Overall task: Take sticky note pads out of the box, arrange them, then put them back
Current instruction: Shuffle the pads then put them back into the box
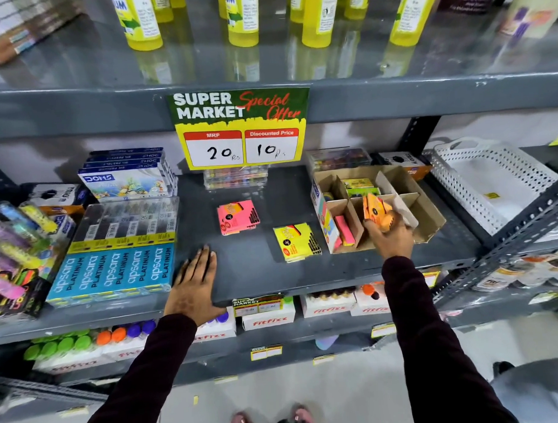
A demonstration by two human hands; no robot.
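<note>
A divided cardboard box [429, 215] stands on the grey shelf [257, 275] at the right. My right hand [389, 236] grips orange sticky note pads [374, 209] just above the box's front compartments. A pink pad [345, 231] stands in the front left compartment, and yellow-green pads [357, 186] lie in a rear one. On the shelf a small stack of pink pads [238, 217] lies left of centre, and yellow pads [297, 242] lie beside the box. My left hand [195, 284] rests flat on the shelf near its front edge, holding nothing.
Blue Apsara pencil boxes [115, 271] sit left of my left hand, with Doms crayon boxes [128, 178] behind. A price sign [241, 130] hangs from the upper shelf edge. A white perforated basket [492, 185] stands at the right. Yellow bottles [242, 19] line the top shelf.
</note>
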